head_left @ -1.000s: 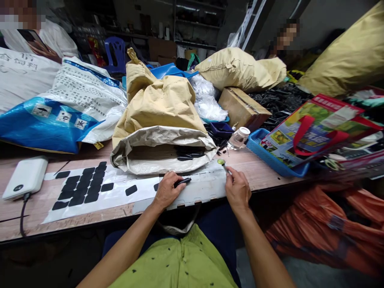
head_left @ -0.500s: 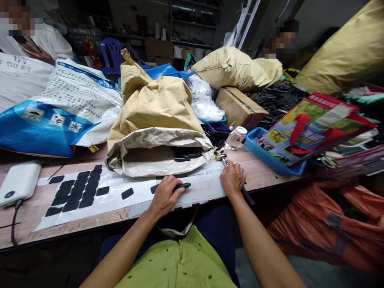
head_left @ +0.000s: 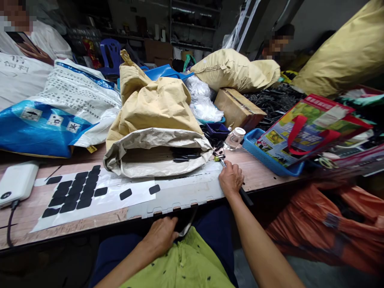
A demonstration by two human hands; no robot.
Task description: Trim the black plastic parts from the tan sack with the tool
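My right hand (head_left: pixel 231 177) rests on the tabletop near its front edge, fingers wrapped round a tool with a black handle (head_left: pixel 246 197) and a silver shaft. The tool's yellow-green end lies near several small black parts. My left hand (head_left: pixel 162 234) is down below the table edge, over my lap. Its fingertips are hidden, and I cannot see whether anything is in them. A pale bag edge (head_left: pixel 186 229) shows beside it. In front of both hands, a tan woven sack (head_left: pixel 159 172) lies with its mouth towards me, with several black pen-like pieces (head_left: pixel 181 157) inside.
Black rounded patches (head_left: pixel 73 196) lie on a white sheet (head_left: pixel 135 202) at left, by a white power bank (head_left: pixel 18 182). A clear jar (head_left: pixel 234 139), a blue basket (head_left: pixel 271 162) and a cardboard box (head_left: pixel 237 108) stand to the right. An orange sack (head_left: pixel 327 228) sits beside the table.
My left hand has dropped from the tabletop to below the edge; the black pen-like piece it held is out of sight. More black pieces show in the sack's mouth. My right hand stays put.
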